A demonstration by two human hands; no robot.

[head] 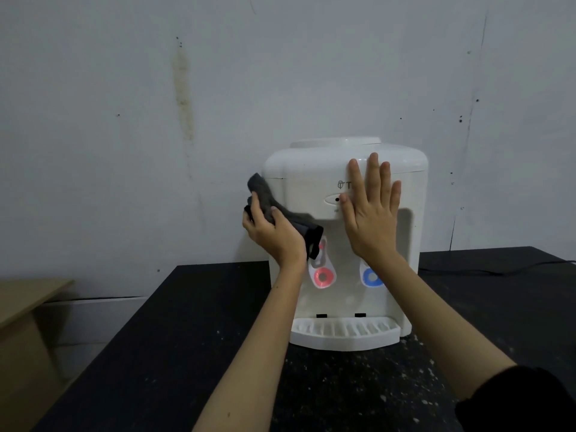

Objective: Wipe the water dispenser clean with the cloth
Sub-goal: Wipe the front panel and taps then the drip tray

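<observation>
A white tabletop water dispenser [311, 179] stands on a black table [187, 338] against the wall. It has a red tap [324, 275], a blue tap [372, 277] and a drip tray [346, 333] at the bottom. My left hand [274, 235] grips a dark grey cloth [265, 194] against the dispenser's front left corner; one end of the cloth hangs over the red tap. My right hand [371, 210] lies flat with straight fingers on the upper front panel, covering part of the logo.
A black cable [486, 271] runs along the table to the right behind the dispenser. A brown wooden piece of furniture [25, 322] stands at the lower left beside the table. The grey wall [156, 120] is right behind the dispenser.
</observation>
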